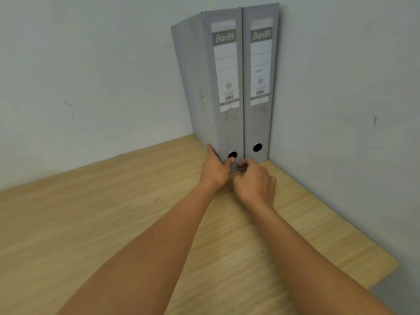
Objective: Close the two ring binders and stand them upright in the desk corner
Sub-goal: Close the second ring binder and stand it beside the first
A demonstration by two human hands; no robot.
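Observation:
Two grey ring binders stand upright and closed, side by side, in the desk corner. The right binder (260,87) rests against the right wall. The left binder (218,92) stands close beside it, its spine facing me. My left hand (216,169) grips the bottom of the left binder, with fingers on its left side and the thumb at the spine's finger hole. My right hand (254,183) has curled fingers touching the lower right corner of the same spine.
The wooden desk (91,223) meets pale walls behind (91,76) and on the right (341,110). The desk's right end (386,269) stops near the lower right of the view.

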